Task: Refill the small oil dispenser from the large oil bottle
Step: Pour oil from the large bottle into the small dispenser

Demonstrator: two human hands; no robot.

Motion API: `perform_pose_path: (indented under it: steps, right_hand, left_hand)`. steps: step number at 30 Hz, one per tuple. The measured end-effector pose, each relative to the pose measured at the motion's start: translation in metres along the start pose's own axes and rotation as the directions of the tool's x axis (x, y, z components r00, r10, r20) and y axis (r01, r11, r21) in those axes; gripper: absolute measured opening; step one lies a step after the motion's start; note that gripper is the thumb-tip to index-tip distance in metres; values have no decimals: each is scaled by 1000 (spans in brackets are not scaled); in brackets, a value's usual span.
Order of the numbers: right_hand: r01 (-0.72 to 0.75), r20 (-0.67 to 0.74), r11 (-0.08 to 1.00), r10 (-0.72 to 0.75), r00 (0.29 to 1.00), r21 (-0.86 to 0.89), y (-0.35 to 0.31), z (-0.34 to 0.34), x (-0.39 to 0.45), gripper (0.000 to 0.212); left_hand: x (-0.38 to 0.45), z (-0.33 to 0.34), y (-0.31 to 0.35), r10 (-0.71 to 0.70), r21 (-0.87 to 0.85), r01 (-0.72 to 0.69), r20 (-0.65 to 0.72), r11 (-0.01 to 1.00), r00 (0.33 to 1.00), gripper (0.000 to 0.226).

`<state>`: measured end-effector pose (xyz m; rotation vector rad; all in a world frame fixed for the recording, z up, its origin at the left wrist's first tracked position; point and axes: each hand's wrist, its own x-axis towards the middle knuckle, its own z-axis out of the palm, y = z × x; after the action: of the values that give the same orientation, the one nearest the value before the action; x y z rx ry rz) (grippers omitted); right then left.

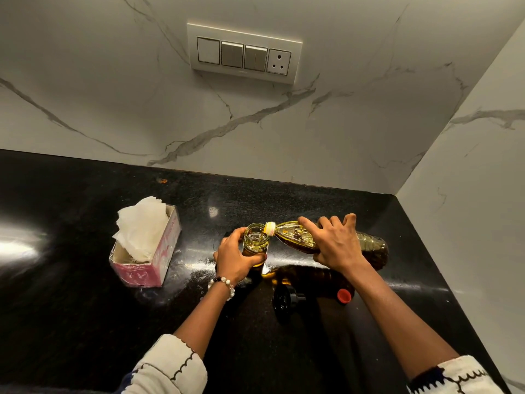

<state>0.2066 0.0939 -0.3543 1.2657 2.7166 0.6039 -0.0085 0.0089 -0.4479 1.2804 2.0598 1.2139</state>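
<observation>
The small glass oil dispenser (255,242) stands uncapped on the black counter, with yellow oil inside. My left hand (235,258) grips its lower body. My right hand (335,244) holds the large clear oil bottle (369,247) tipped nearly flat, its yellow neck (270,228) at the dispenser's open mouth. Oil fills the lower side of the bottle. A black dispenser lid (287,300) and a red bottle cap (343,295) lie on the counter nearer to me.
A pink tissue box (159,260) with white tissues sticking out stands left of the dispenser. The marble back wall carries a switch panel (244,54). A side wall closes the counter (85,223) on the right.
</observation>
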Motion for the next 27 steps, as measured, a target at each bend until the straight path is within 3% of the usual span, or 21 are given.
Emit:
perform_pose_path:
  steps: [27]
  right_hand:
    - [4,-5,1000,-4,1000,2,1,0,1,97]
  left_hand:
    - [0,0,1,-9,10,9,1,1000,1000,72]
